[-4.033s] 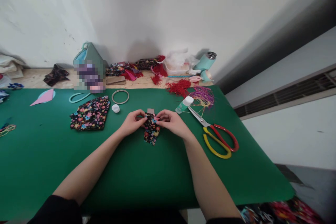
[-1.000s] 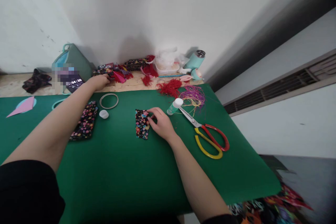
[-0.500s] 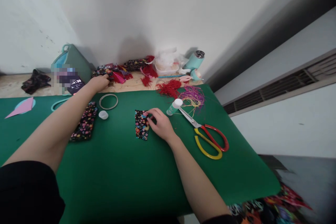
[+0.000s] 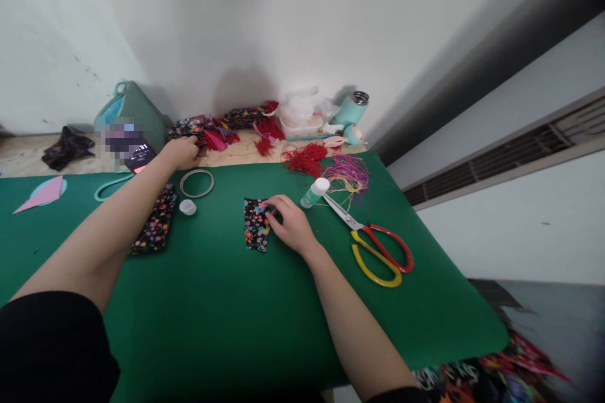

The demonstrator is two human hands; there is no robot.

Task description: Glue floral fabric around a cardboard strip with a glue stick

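My right hand [image 4: 292,224] rests on the green mat, thumb and fingers pinching the upper right edge of a small black floral fabric piece [image 4: 255,233] that lies flat. At the back, my left hand [image 4: 182,153] reaches over the wooden strip with its fingers curled together. Something dark shows at its fingertips, too small to make out. Beside that hand lies a pile of floral fabric pieces with tassels [image 4: 216,138]. Under my left forearm is a stack of black floral fabric [image 4: 158,227], partly covered.
A glue stick [image 4: 314,194] with a white top and large scissors [image 4: 359,225] with red and yellow handles lie right of my right hand. A ring [image 4: 196,184] and white cap [image 4: 188,207] lie left. Behind are red threads [image 4: 306,158], a phone [image 4: 140,155] and a flask [image 4: 352,108].
My left hand has shifted slightly right at the pile, and a dark bit now shows at its fingertips. My right hand stays on the fabric piece.
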